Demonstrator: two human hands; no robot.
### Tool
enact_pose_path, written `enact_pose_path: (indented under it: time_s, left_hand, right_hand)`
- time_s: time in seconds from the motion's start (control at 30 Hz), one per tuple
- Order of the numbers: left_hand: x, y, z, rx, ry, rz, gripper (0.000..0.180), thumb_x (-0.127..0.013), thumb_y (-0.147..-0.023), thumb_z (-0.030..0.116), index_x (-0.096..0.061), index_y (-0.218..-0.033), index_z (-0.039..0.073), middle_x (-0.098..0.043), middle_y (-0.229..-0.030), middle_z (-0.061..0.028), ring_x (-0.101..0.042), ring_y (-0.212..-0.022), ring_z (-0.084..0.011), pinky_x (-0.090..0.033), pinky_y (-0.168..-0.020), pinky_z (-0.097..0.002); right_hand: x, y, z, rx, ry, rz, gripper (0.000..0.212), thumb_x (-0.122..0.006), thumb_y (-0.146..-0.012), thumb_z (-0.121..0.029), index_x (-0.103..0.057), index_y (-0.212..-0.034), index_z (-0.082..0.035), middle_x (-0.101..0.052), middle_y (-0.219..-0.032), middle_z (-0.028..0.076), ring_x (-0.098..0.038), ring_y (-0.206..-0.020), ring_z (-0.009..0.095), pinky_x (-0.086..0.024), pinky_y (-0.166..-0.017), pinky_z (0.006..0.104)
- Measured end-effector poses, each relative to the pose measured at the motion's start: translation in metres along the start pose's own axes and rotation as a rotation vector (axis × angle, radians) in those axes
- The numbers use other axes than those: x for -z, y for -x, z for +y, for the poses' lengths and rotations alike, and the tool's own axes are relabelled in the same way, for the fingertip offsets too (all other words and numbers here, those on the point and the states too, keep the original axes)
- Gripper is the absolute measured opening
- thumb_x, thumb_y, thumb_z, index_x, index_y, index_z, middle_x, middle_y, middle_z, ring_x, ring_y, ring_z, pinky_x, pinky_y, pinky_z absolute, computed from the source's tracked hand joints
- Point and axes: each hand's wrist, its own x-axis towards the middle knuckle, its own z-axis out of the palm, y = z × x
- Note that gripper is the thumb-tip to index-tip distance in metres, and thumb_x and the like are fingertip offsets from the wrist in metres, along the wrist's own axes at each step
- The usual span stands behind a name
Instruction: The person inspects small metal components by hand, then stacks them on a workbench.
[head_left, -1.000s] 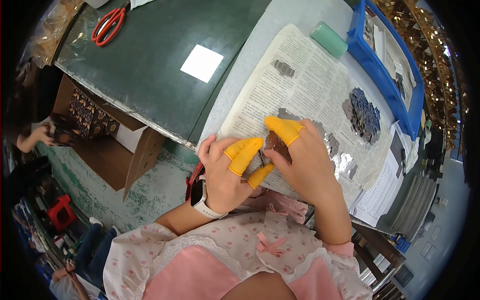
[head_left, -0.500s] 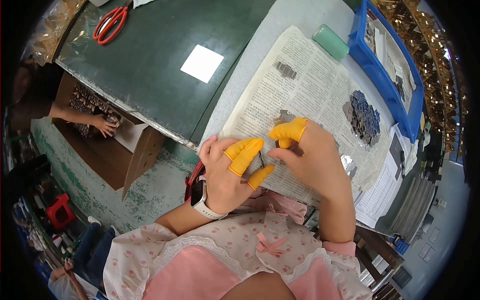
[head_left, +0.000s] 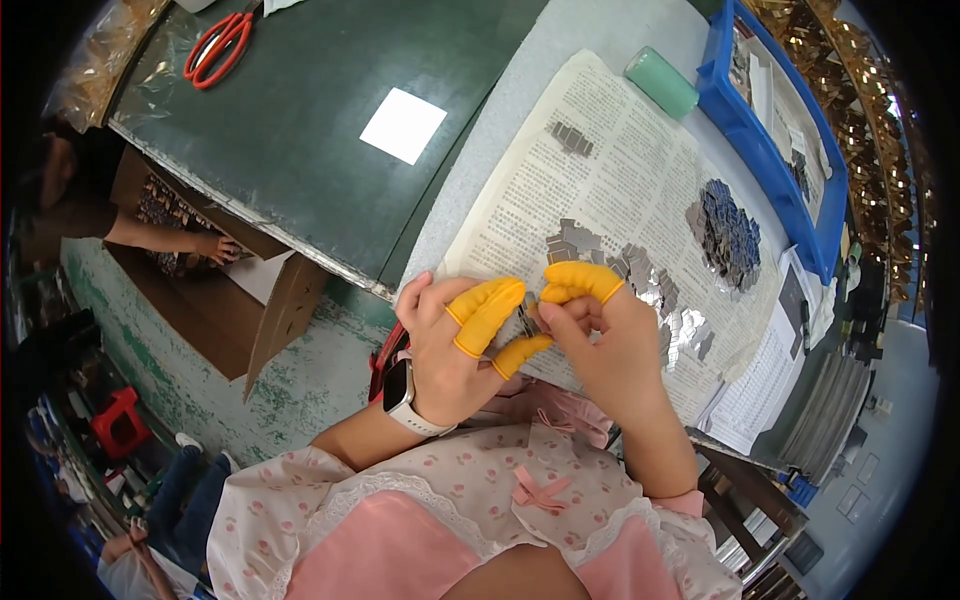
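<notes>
Since a moment ago both hands are sitting slightly lower over the newspaper (head_left: 600, 160), still pressed together. Between them a small dark metal piece (head_left: 526, 318) is being pinched, though its shape is hard to make out. The left hand (head_left: 455, 345) and right hand (head_left: 600, 340), wearing yellow finger cots (head_left: 487, 305), are closing their fingertips on it. Loose grey metal pieces (head_left: 650, 290) are lying just beyond, and a blue tray (head_left: 745, 130) is standing farther off.
</notes>
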Motion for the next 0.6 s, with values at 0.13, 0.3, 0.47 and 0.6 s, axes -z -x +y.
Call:
enact_pose_path:
  time_s: [0.13,0.3,0.47,0.6]
  left_hand:
    - [-0.001,0.001,-0.003,-0.031,-0.009,0.004,0.069,-0.098,-0.067,0.023,-0.071,-0.129,0.012,-0.073,-0.117,-0.0004,-0.063,-0.113,-0.0252,-0.031,-0.114,-0.0553]
    - [-0.001,-0.002,0.001,-0.034,-0.001,0.009,0.068,-0.099,-0.066,0.024,-0.072,-0.127,0.012,-0.073,-0.115,-0.0006,-0.063,-0.111,-0.0241,-0.032,-0.112,-0.0532]
    - [-0.002,-0.007,0.004,-0.043,-0.058,-0.001,0.064,-0.099,-0.066,0.024,-0.073,-0.124,0.011,-0.073,-0.117,-0.0009,-0.063,-0.111,-0.0246,-0.033,-0.11,-0.0523]
    - [-0.003,-0.007,0.005,-0.039,-0.071,-0.003,0.062,-0.099,-0.067,0.024,-0.073,-0.122,0.011,-0.072,-0.118,-0.001,-0.063,-0.111,-0.025,-0.033,-0.109,-0.0523]
  right_hand:
    - [-0.002,0.001,-0.007,0.169,0.334,0.008,0.027,-0.078,-0.093,-0.012,-0.072,-0.117,0.0,-0.072,-0.09,0.014,-0.069,-0.068,0.025,-0.055,-0.062,0.0362]
    - [0.012,-0.014,-0.001,0.221,0.448,0.201,0.031,-0.079,-0.092,-0.012,-0.072,-0.12,-0.002,-0.067,-0.087,0.012,-0.067,-0.074,0.027,-0.053,-0.065,0.0382]
    - [0.028,-0.039,-0.002,0.289,0.505,0.192,0.031,-0.08,-0.09,-0.012,-0.071,-0.117,0.0,-0.065,-0.091,0.014,-0.064,-0.085,0.032,-0.052,-0.072,0.042]
    - [0.029,-0.044,-0.002,0.219,0.491,0.098,0.028,-0.081,-0.089,-0.012,-0.069,-0.109,0.003,-0.065,-0.097,0.017,-0.064,-0.089,0.036,-0.052,-0.077,0.0444]
